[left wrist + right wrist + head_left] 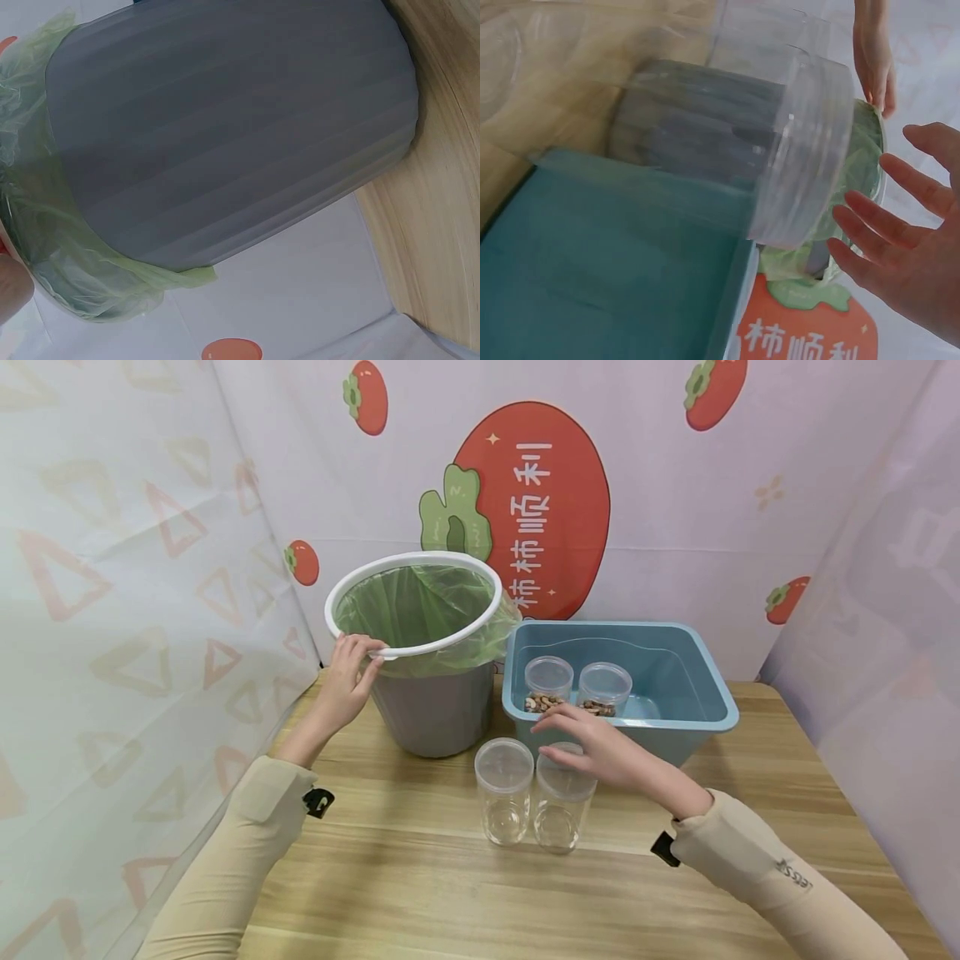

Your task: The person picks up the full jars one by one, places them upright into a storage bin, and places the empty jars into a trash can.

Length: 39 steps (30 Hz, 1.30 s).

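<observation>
At the left, my left hand (347,681) grips the white rim (420,649) of a grey trash bin (435,714) lined with a green bag (420,602). In the left wrist view the bin's ribbed wall (240,142) fills most of the picture, a fingertip (11,289) at the rim. Two clear lidded jars, a left jar (504,797) and a right jar (558,822), stand upright on the table, seemingly with nothing inside. My right hand (600,747) hovers over the right jar's lid, fingers spread and loosely bent; the right wrist view shows them apart from the lid (806,150).
Behind the jars sits a blue plastic tub (708,722). Inside it, at its left, are two lidded jars with nuts, one (549,677) beside the other (604,681). The wooden table (420,893) reaches toward me, with printed curtains (675,577) behind and at the sides.
</observation>
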Each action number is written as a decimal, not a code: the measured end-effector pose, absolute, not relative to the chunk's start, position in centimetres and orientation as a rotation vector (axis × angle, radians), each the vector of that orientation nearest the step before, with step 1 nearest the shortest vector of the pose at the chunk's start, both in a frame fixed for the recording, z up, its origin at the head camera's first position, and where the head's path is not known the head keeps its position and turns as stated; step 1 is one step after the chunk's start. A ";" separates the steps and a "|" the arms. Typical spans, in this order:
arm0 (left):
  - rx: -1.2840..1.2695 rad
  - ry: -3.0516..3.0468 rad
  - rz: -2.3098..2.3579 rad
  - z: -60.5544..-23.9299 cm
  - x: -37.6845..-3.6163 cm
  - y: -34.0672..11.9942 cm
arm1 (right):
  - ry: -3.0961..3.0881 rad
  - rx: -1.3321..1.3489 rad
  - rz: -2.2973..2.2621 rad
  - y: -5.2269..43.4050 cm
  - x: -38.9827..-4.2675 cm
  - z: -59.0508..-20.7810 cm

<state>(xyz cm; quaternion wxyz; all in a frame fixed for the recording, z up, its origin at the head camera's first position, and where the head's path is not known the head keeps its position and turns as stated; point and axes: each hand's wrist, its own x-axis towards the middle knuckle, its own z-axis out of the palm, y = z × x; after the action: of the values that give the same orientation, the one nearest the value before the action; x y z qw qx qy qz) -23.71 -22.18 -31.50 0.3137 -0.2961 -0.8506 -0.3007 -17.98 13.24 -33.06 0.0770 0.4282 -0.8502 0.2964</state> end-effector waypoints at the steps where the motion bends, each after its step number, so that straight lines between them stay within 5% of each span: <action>1: -0.780 -2.244 -0.792 -31.5 -23.7 -22.2 | -2.533 1.281 0.881 13.5 -17.9 -33.3; 39: -0.764 -2.234 -0.783 -31.7 -23.7 -22.1 | -2.363 0.984 1.107 15.8 -15.1 -41.3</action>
<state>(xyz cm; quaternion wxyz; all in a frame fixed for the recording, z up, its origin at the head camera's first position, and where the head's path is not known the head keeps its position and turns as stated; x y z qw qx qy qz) -23.72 -22.07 -31.72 0.3211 -0.2909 -0.8506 -0.2979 -15.12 15.76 -41.29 0.1753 0.3475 -0.8342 0.3906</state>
